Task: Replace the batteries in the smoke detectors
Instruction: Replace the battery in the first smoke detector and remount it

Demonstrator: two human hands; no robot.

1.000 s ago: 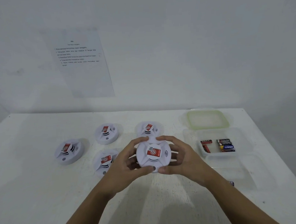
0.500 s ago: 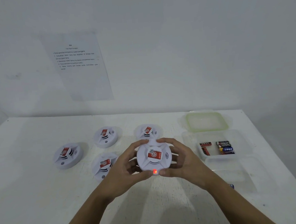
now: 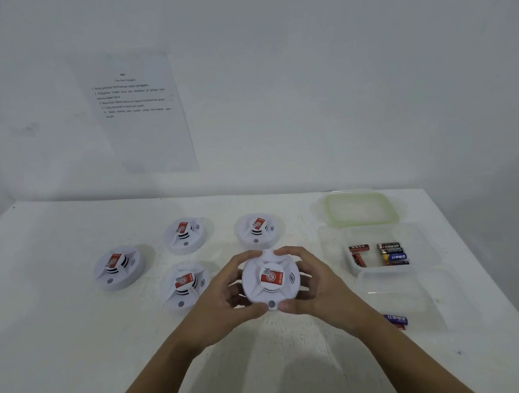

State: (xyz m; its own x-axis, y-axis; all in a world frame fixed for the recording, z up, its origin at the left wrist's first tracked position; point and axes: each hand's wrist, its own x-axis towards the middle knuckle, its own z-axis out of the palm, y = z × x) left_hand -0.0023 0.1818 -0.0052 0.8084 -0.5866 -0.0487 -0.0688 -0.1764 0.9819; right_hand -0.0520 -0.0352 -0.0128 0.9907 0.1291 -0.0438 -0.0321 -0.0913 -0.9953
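I hold a round white smoke detector [image 3: 271,282] with a red label above the table, face up. My left hand [image 3: 228,298] grips its left rim and my right hand [image 3: 318,287] grips its right rim, both thumbs near the grey button at its near edge. Several other white detectors lie on the table: one at far left [image 3: 118,267], one in front of my left hand [image 3: 184,286], and two at the back [image 3: 185,235] [image 3: 258,229]. Batteries [image 3: 392,253] lie in a clear container [image 3: 418,238] to the right.
A green-rimmed lid [image 3: 361,208] lies behind the container. A second clear container [image 3: 410,299] sits nearer me, with loose batteries [image 3: 396,321] beside my right forearm. A printed instruction sheet [image 3: 137,112] hangs on the wall. The table edge [image 3: 501,288] runs down the right.
The red light at the held detector's near edge, lit half a second ago, is off now. Both hands keep the same grip in nearly the same place.
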